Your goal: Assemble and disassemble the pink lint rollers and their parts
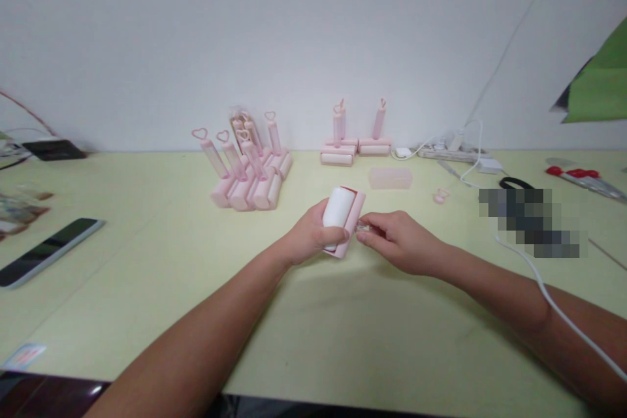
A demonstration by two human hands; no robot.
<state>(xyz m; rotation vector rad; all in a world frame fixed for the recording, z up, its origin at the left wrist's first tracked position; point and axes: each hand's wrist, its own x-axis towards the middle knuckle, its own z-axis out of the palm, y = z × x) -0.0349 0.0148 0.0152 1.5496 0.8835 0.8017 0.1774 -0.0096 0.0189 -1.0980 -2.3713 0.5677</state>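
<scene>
My left hand (pixel 313 230) is closed around a pink lint roller (pixel 339 215) with a white roll, held tilted above the table. At its right side, my right hand (pixel 399 238) pinches a small clear piece (pixel 363 226) against or very near the pink body. Fingers hide most of that piece. A translucent pink cover (pixel 390 177) lies on the table beyond the hands. To its right sits a small pink heart-topped piece (pixel 441 196).
Several pink lint rollers (pixel 255 186) with heart-topped handles stand at the back left, and more rollers (pixel 337 155) by the wall. A phone (pixel 49 251) lies left. At right are a power strip (pixel 453 153), a white cable (pixel 539 281) and red-handled tools (pixel 582 176).
</scene>
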